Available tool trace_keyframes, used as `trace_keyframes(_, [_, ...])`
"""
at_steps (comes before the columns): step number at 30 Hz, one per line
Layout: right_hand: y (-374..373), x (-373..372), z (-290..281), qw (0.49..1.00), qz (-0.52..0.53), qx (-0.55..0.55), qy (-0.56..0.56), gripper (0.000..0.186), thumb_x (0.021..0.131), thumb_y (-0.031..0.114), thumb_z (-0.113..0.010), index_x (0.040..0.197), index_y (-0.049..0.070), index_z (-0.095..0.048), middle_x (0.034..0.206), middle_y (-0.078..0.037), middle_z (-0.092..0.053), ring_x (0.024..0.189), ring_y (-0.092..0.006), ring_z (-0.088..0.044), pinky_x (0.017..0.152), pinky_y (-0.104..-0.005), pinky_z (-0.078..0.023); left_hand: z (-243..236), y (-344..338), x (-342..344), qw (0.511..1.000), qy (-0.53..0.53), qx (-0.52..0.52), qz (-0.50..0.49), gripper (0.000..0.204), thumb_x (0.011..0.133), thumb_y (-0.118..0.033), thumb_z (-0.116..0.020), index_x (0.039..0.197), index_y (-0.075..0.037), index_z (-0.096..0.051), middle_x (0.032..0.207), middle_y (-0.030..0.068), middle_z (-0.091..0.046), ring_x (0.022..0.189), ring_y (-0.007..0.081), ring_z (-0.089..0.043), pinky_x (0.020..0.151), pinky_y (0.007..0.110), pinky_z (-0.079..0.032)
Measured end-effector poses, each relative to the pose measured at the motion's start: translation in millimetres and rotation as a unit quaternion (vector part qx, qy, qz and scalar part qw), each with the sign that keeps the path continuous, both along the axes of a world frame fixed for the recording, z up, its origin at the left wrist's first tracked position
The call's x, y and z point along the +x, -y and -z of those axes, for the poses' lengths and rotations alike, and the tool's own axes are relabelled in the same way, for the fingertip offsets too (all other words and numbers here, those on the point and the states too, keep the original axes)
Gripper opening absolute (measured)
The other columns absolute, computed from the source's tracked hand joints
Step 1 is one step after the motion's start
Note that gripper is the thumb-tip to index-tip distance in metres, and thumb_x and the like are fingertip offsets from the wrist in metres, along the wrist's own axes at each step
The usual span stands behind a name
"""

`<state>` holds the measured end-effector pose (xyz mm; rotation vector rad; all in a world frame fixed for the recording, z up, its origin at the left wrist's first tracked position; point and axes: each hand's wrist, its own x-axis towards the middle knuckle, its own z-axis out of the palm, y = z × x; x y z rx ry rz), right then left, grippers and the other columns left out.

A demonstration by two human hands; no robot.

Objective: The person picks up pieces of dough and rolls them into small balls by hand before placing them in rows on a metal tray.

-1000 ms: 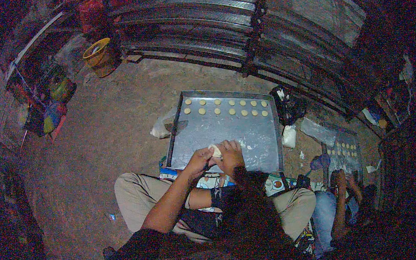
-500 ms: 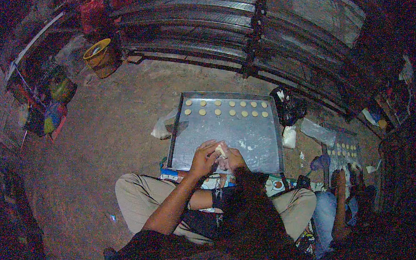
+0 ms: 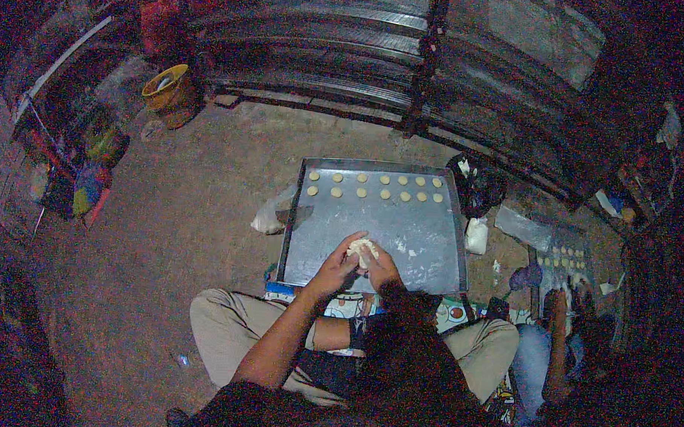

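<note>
Holding dough [image 3: 363, 249] tog. w/ L hand [image 3: 334, 272] & R hand [image 3: 383, 272], over tray [image 3: 372, 220] at 6 o'clock, facing rounds [image 3: 385, 194] at 12.

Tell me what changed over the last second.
More of the dough shows between the left grip and right grip than half a second ago, when fingers mostly covered it. The right grip, lying over its right side a second ago, now sits lower beside it. Nothing was let go. The tray and its two rows of pale discs stayed put.
</note>
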<state>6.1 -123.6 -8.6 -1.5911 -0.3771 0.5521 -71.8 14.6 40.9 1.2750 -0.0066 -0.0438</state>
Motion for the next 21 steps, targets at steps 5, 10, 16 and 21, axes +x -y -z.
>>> trace_keyframes(5, [-1,9,31,0.971,-0.093,0.164,-0.149,0.038,0.103,0.033,-0.051,0.13,0.007,-0.052,0.104,-0.008,-0.064,0.085,-0.0191,-0.062,0.077,-0.035,-0.05,7,-8,2,0.986,0.004,-0.165,-0.011,0.044,0.104,-0.036,-0.046,0.136,-0.006,-0.053,0.122,0.0093,-0.063,0.1,0.0161,-0.062,0.086,0.03,-0.051])
trace_keyframes(10, [5,-11,-37,0.994,-0.057,0.072,-0.067,0.032,0.102,0.026,-0.053,0.127,0.005,-0.055,0.104,-0.008,-0.065,0.087,-0.0168,-0.063,0.076,-0.0314,-0.051,-2,-4,-1,0.996,-0.035,-0.081,-0.031,0.051,0.104,-0.038,-0.046,0.142,-0.004,-0.049,0.122,0.0075,-0.063,0.102,0.0163,-0.061,0.087,0.029,-0.05])
trace_keyframes(16, [5,-13,-23,0.987,0.041,-0.05,0.149,0.033,0.101,0.029,-0.053,0.119,0.002,-0.06,0.105,-0.013,-0.069,0.097,-0.0245,-0.066,0.084,-0.036,-0.052,13,14,4,0.99,0.122,0.069,-0.031,0.059,0.101,-0.034,-0.054,0.148,-0.006,-0.032,0.144,0.0135,-0.046,0.13,0.0239,-0.047,0.11,0.036,-0.035])
trace_keyframes(21, [4,-11,-5,0.967,0.055,-0.082,0.233,0.035,0.102,0.029,-0.054,0.115,-0.002,-0.063,0.105,-0.014,-0.069,0.094,-0.0165,-0.066,0.083,-0.0309,-0.053,24,19,3,0.981,0.095,0.098,-0.139,0.049,0.099,-0.028,-0.059,0.139,-0.005,-0.045,0.127,0.0136,-0.06,0.116,0.023,-0.058,0.1,0.035,-0.045])
